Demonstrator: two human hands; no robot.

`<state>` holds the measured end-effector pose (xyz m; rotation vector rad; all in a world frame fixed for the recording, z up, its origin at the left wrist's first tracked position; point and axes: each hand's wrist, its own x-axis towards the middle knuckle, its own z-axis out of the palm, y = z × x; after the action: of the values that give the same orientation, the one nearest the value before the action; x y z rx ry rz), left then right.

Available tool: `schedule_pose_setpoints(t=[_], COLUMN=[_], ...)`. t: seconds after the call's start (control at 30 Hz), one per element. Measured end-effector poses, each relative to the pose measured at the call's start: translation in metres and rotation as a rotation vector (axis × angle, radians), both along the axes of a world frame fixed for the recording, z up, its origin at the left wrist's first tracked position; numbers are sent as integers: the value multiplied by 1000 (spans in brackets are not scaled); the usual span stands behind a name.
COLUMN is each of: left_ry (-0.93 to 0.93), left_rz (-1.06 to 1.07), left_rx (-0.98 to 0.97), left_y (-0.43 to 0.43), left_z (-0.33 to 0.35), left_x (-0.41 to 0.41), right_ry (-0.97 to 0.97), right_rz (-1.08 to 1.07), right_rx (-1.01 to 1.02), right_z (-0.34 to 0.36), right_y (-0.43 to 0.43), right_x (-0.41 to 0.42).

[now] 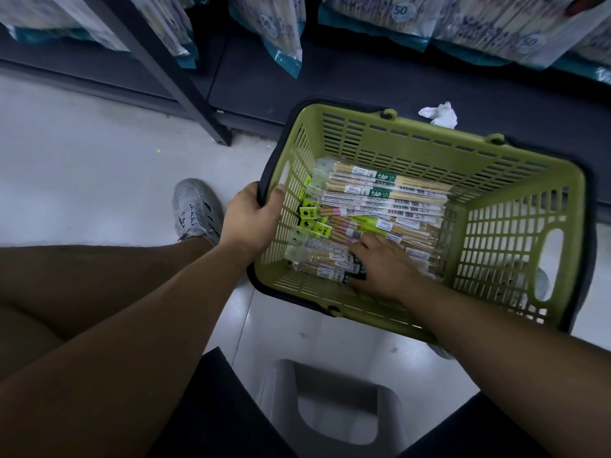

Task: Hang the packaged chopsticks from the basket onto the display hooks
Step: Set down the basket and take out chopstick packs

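Head view: our left hand (254,219) grips the basket (496,166) rim; our right hand (383,266) lies nearer, on the packaged chopsticks (380,206) running crosswise inside, perhaps pinching 1, we cannot tell.

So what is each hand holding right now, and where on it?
Left hand grips the basket by the rim at its left end, thumb inside. Right hand lies on the chopstick packs; whether its fingers hold one cannot be told.
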<state>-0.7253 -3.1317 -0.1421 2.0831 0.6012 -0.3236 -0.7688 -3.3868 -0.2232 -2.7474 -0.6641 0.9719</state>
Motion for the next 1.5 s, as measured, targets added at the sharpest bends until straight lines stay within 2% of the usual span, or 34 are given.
schedule_pose_setpoints(t=[0.13, 0.3, 0.77, 0.87, 0.93, 1.0, 1.07, 1.1, 1.13, 1.23, 1.3, 1.33, 1.43, 1.5], left_ry=[-1, 2, 18, 43, 69, -77, -332, -369, -323, -11, 105, 129, 151, 128], left_rz=[-7, -7, -36, -116, -211, -266, -246, -230, -216, -142, 28, 125, 408, 553], left_rx=[1, 0, 32, 128, 260, 478, 534, 445, 313, -224, -618, -740, -835, -842], left_y=[0, -1, -2, -3, -3, -5, -15, -22, -30, -59, -74, -78, -75, -61], left_z=[1, 3, 10, 12, 16, 25, 39, 47, 54, 68, 70, 69, 66, 60], left_x=[1, 1, 0, 2, 4, 3, 0, 0, 0, 2, 4, 4, 8, 13], right_ry=[5, 80, -19, -14, 22, 26, 3, -7, -22, -90, -77, -57, 78, 171], right_rz=[-8, -200, -154, -185, -264, -343, -413, -454, -489, -504, -445, -403, -365, -450], right_rx=[-22, 14, -42, -43, 60, 202, 327, 383, 432, 558, 601, 592, 621, 666], right_z=[0, 0, -2, 9, 23, 43, 66, 77, 87, 119, 135, 140, 144, 139], right_y=[1, 1, -7, -11, -14, -16, -12, -6, 0, 22, 34, 40, 49, 44], right_x=[0, 9, 25, 30, 35, 41, 48, 52, 55, 58, 54, 52, 46, 48])
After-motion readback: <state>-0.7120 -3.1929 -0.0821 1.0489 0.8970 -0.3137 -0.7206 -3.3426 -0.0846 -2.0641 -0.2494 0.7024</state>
